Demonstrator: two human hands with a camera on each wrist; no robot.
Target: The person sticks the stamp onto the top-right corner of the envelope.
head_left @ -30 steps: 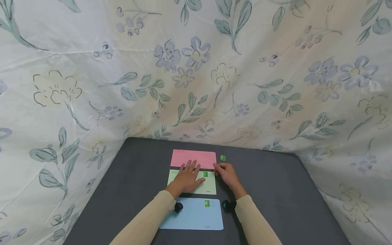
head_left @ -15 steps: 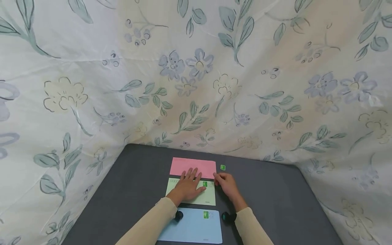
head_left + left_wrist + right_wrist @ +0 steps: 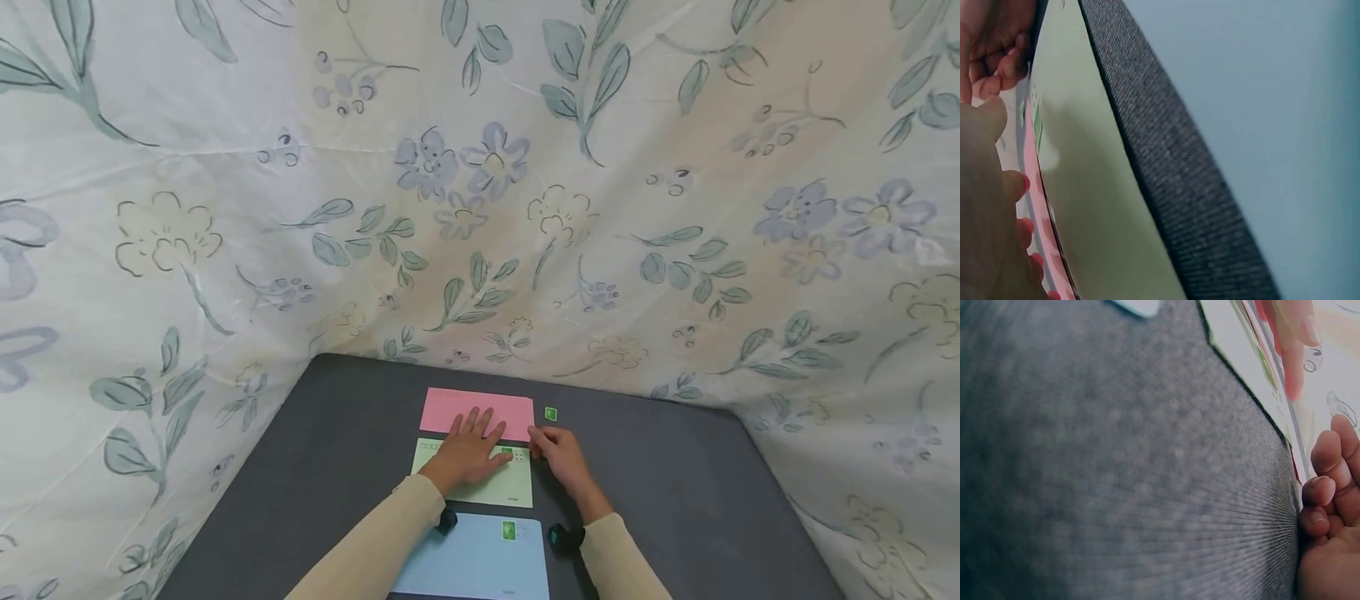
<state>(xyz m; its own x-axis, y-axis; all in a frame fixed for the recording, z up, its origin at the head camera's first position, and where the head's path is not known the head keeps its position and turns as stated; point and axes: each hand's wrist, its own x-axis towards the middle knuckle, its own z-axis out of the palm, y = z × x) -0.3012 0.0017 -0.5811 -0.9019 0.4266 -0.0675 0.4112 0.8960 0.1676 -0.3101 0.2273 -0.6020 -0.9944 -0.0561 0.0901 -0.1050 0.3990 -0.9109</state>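
My left hand (image 3: 467, 452) lies with spread, straight fingers across the pink envelope (image 3: 513, 408) and the light green envelope (image 3: 517, 487). Beside their right edges is my right hand (image 3: 564, 460), its fingers (image 3: 1321, 489) curled and its fingertips right at the pink envelope's lower right corner. I cannot tell whether it pinches that corner. Nearest to me lies a light blue envelope (image 3: 472, 558) with a green stamp (image 3: 508, 530) at its upper right. A stamp (image 3: 506, 451) on the green envelope is partly covered by the left thumb.
One loose green stamp (image 3: 551, 413) lies on the dark grey table (image 3: 660, 500), right of the pink envelope. A floral cloth (image 3: 450, 192) hangs behind and around the table. Black cameras (image 3: 564, 540) sit at both wrists.
The head view has tilted up, so everything sits lower in it. The left hand has shifted slightly to the right over the green envelope; the right hand stays at the pink corner.
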